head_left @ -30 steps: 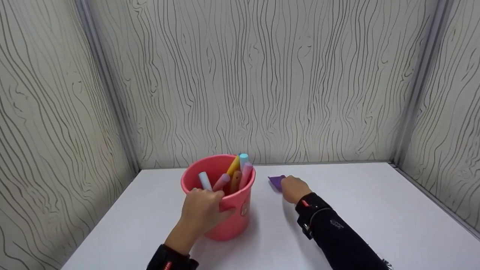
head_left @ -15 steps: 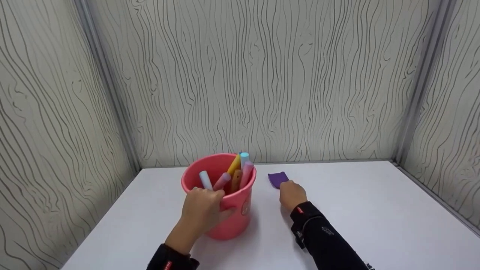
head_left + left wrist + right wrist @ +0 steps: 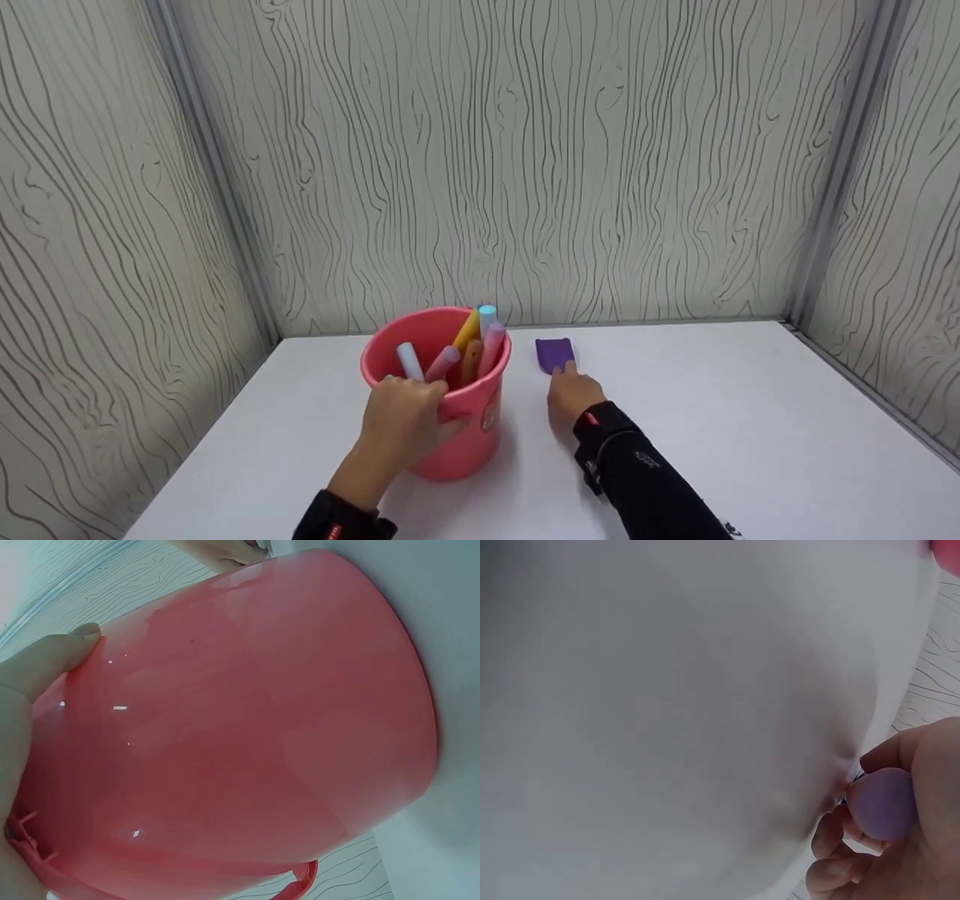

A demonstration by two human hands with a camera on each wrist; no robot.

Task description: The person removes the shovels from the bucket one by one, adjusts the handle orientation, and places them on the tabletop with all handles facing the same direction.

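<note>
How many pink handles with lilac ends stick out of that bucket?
2: one handle just beyond the left hand, another handle at the bucket's right rim; more may be hidden inside.

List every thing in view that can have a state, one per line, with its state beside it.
Pink bucket: standing on the table, open at the top, holding sticks.
Bucket handle: swung down at the bucket's side.
Coloured sticks: in the bucket, leaning at different angles.
Purple tool: held, head pointing away from the person; table contact unclear.
Left hand: gripping the bucket's rim.
Right hand: fingers curled round the purple tool.
</note>
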